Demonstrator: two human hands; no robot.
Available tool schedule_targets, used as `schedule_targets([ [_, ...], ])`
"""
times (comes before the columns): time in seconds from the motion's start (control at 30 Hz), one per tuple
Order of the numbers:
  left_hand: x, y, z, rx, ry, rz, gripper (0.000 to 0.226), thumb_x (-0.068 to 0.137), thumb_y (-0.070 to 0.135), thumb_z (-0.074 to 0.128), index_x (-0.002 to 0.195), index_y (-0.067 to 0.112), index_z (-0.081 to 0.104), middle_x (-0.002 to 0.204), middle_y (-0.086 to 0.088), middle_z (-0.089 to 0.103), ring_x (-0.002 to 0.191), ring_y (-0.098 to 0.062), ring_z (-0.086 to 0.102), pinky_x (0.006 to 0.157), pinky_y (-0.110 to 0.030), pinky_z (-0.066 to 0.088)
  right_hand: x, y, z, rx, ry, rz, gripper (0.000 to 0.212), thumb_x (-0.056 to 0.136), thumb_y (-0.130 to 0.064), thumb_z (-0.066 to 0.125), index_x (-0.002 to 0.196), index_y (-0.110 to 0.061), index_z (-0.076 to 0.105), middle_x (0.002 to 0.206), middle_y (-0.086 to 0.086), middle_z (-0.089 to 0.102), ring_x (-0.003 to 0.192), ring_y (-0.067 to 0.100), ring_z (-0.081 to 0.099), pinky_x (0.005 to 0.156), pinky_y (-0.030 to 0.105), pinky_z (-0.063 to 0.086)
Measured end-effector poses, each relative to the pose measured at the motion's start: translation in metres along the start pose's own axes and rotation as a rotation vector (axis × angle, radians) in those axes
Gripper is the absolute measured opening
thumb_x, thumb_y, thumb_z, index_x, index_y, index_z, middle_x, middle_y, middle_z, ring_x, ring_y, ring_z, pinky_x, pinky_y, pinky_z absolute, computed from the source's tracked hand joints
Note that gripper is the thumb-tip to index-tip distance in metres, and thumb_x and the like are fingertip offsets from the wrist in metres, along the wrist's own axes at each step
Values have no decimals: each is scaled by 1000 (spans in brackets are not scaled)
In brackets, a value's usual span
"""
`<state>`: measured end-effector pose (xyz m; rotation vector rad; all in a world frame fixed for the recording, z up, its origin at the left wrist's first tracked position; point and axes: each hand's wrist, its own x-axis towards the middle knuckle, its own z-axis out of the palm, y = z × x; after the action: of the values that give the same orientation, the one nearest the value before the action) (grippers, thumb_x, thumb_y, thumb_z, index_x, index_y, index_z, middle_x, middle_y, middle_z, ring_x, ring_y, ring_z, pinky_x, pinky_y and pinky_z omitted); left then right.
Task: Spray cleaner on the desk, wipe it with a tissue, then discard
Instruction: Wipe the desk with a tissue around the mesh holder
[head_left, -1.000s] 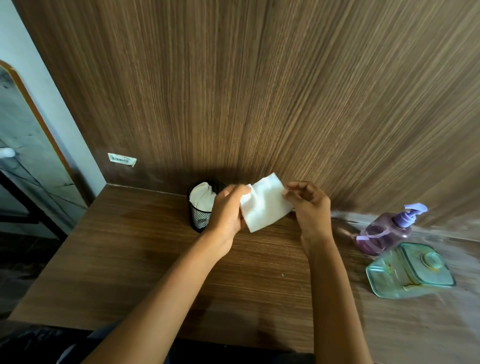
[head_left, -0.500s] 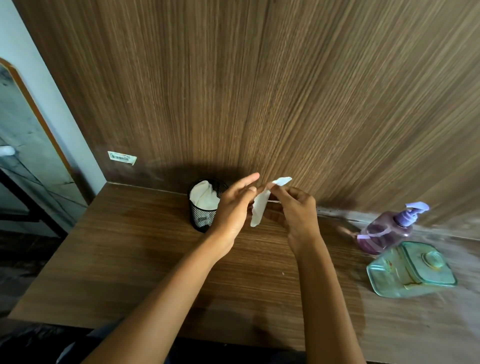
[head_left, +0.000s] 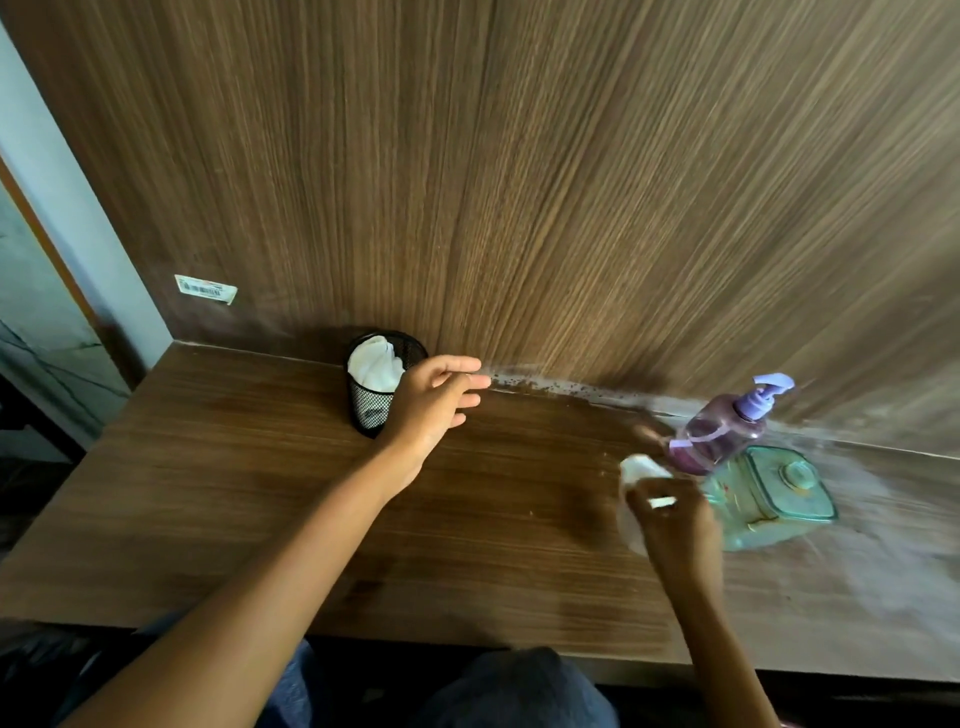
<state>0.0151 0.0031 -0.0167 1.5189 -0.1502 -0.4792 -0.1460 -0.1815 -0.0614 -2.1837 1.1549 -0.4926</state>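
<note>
Your right hand (head_left: 675, 525) grips the bunched tissue (head_left: 641, 467) low near the surface (head_left: 234, 493) beside the spray bottle (head_left: 722, 431), likely ready to wipe; your left hand (head_left: 431, 405) hovers open by the mesh cup (head_left: 371, 410).

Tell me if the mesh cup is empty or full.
Not empty: the mesh cup holds crumpled tissue that reaches up to its rim.

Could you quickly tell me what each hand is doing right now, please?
Left hand: open, holding nothing.
Right hand: closed, holding the tissue.
</note>
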Motion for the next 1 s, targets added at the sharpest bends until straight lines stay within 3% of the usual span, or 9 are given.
schedule_targets([
  [0.1, 0, -3, 5, 18, 2, -9, 19, 94, 11, 46, 104, 11, 62, 99, -3, 68, 93, -18, 64, 76, -26, 48, -14, 21, 17, -132, -155, -97, 27, 82, -5, 67, 107, 5, 66, 116, 24, 63, 111, 38, 56, 93, 41, 45],
  [0.17, 2, -4, 8, 23, 5, -14, 18, 92, 11, 49, 103, 11, 63, 100, -5, 68, 92, -18, 64, 74, -25, 47, -21, 22, 28, -179, -201, -98, 38, 90, -10, 56, 125, 4, 55, 136, 22, 52, 129, 34, 46, 105, 39, 38],
  [0.23, 3, -5, 11, 29, 7, -16, 15, 90, 11, 53, 100, 12, 63, 101, -7, 69, 91, -19, 64, 72, -24, 47, -25, 24, 43, -235, -260, -79, 54, 96, -24, 47, 142, 1, 33, 155, 17, 26, 145, 29, 19, 117, 38, 20],
  [0.33, 3, -6, 13, 38, 1, -9, 12, 88, 12, 55, 96, 15, 64, 102, -8, 69, 92, -19, 65, 71, -24, 47, -28, 28, 61, -352, -272, -22, 77, 96, -48, 35, 149, -5, 0, 159, 14, -9, 147, 27, -11, 119, 41, -3],
  [0.47, 5, -6, 9, 20, 17, -10, 14, 89, 11, 53, 98, 14, 64, 99, -6, 69, 93, -19, 64, 72, -24, 47, -3, 31, 71, -354, -215, 89, 84, 93, -57, 31, 149, -3, -3, 159, 16, -10, 147, 30, -12, 118, 42, -6],
  [0.67, 7, -5, 7, 6, 26, -14, 16, 88, 11, 55, 101, 11, 64, 104, -9, 70, 93, -19, 65, 71, -23, 47, 55, 7, 82, -323, -296, 215, 91, 88, -67, 28, 149, -7, -3, 159, 13, -14, 146, 28, -17, 116, 44, -10],
  [1.0, 7, -5, 12, 6, 17, -17, 15, 88, 12, 56, 100, 11, 65, 102, -9, 69, 85, -14, 64, 68, -22, 45, 31, -18, 104, -450, -504, -184, 97, 85, -73, 26, 148, -11, -11, 158, 10, -20, 145, 23, -20, 117, 43, -12],
])
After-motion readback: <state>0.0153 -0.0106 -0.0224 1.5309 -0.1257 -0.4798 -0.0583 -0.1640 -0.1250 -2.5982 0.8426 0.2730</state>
